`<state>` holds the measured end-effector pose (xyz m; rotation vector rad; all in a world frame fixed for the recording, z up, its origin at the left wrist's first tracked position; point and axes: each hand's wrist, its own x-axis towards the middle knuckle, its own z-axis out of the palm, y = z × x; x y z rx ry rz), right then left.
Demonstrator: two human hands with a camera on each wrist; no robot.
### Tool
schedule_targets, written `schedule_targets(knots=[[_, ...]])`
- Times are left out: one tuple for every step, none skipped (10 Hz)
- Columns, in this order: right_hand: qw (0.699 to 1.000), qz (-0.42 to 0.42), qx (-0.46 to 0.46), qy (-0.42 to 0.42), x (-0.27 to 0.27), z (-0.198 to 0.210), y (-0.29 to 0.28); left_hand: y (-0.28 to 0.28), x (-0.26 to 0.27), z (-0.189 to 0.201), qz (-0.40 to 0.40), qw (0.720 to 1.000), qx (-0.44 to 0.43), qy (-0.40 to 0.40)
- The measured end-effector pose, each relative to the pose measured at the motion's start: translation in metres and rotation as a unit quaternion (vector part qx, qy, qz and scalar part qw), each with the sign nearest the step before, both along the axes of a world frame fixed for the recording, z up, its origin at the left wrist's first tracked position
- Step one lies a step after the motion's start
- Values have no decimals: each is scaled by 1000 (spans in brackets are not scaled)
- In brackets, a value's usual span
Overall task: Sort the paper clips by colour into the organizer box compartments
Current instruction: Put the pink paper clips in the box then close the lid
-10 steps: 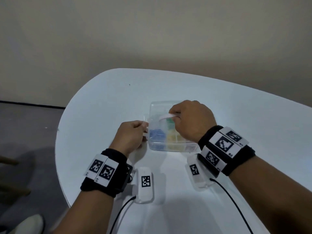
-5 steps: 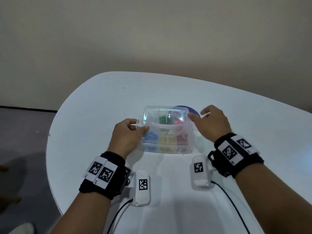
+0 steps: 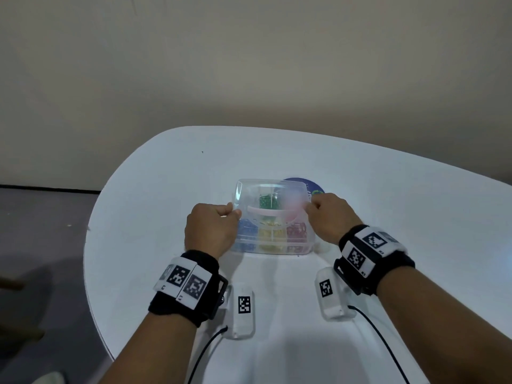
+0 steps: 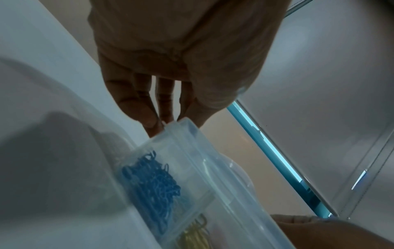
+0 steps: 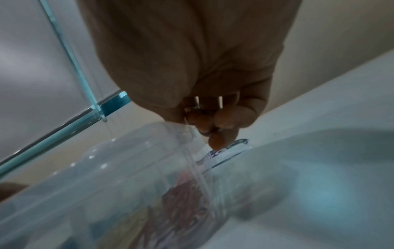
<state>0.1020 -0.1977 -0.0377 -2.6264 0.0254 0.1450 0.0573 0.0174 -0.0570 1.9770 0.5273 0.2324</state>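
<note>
A clear organizer box [image 3: 310, 245] sits on the white table, with blue clips [image 3: 245, 234], yellow clips [image 3: 273, 234] and red clips [image 3: 297, 231] in its near row. Green clips [image 3: 268, 202] show through the clear lid [image 3: 249, 189], which tilts over the far half and carries a pale handle [image 3: 266, 212]. My left hand [image 3: 233, 212] pinches the lid's left corner [image 4: 181, 123], right above the blue clips [image 4: 151, 182]. On the other side my right hand [image 3: 311, 205] pinches the lid's right edge [image 5: 192, 134], over the red clips [image 5: 183, 198].
A round blue disc [image 3: 304, 182] lies flat just behind the box's right corner, also under my right fingers as the blue disc [image 5: 232, 148]. The table's curved edge [image 3: 91, 245] runs to the left, with dark floor beyond. Cables trail from both wrist units.
My right hand left the handle over the box's middle and went to the lid's right edge. The lid now shows tilted between both hands. The left hand stayed at the left corner.
</note>
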Motion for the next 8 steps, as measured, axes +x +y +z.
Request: schedule_targets(knots=[[1000, 8, -8, 13, 2, -1, 1, 1, 1, 0, 2, 1000, 10, 5], [999, -18, -14, 46, -3, -3, 4, 2, -1, 1, -3, 1000, 19, 4], [998, -37, -28, 43, -6, -2, 6, 1, -2, 2, -4, 1000, 16, 7], [996, -25, -81, 35, -15, 4, 5, 3, -7, 7, -16, 1000, 21, 15], [996, -34, -71, 40, -34, 10, 4, 6, -20, 19, -50, 998, 26, 22], [998, -47, -31, 30, -63, 26, 3, 7, -40, 39, -66, 997, 29, 3], [998, -25, -54, 34, -89, 45, 1, 5, -54, 54, -107, 994, 32, -11], [999, -1, -39, 3, -105, 61, -2, 2, -62, 67, -149, 987, 52, -23]])
